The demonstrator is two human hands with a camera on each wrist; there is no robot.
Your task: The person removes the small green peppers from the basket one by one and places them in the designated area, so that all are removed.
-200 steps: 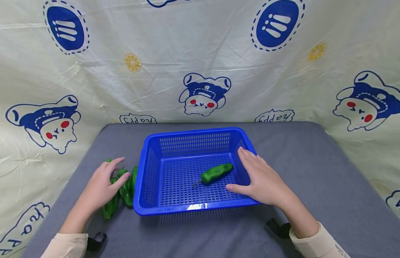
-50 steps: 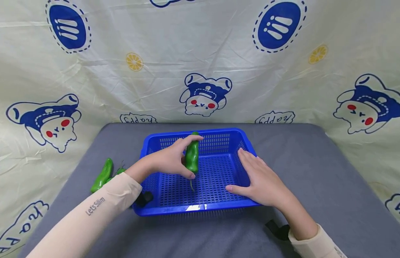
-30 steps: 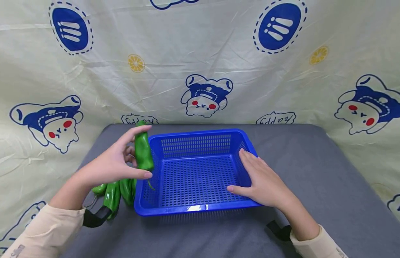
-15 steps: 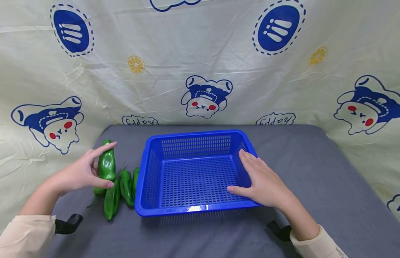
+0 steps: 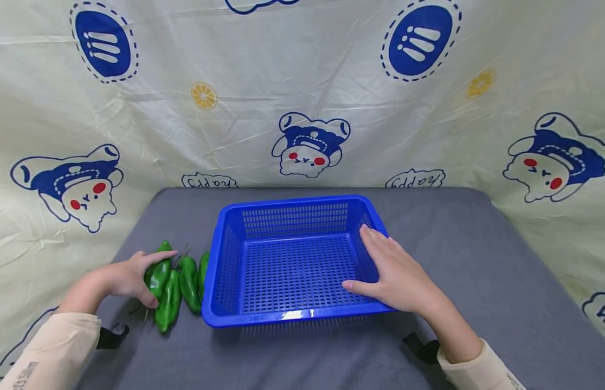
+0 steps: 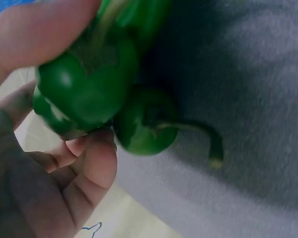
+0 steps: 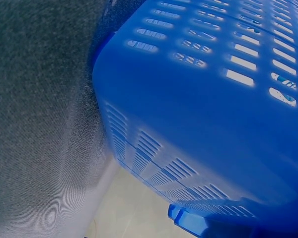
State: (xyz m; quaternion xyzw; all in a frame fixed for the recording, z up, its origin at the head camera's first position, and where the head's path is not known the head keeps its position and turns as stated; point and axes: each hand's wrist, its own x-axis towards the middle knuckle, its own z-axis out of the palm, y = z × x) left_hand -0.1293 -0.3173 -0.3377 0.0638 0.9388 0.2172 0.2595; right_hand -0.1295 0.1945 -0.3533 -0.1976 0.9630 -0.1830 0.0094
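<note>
At the left of the table, my left hand (image 5: 129, 277) holds a green pepper (image 5: 159, 277) low among other green peppers, thumb on the near side. In the left wrist view, thumb and fingers are around this pepper (image 6: 84, 82); another pepper (image 6: 145, 126) with a curved stem lies against it. Several more peppers (image 5: 189, 284) lie between the hand and the blue basket (image 5: 293, 315). My right hand (image 5: 395, 268) rests on the basket's right side, fingers straight and thumb extended over the inside. Only the basket's outer wall (image 7: 188, 114) shows in the right wrist view, without the hand.
The slotted plastic basket stands in the middle of the grey-covered table (image 5: 302, 360), close against the rightmost pepper. A patterned white curtain (image 5: 302, 70) hangs behind the table and along both sides. Black straps (image 5: 422, 346) hang at the wrists.
A pepper lay in the basket in the oldest frame. My left hand has since lifted a pepper out of it, leftward and down among the others. My right hand has stayed put.
</note>
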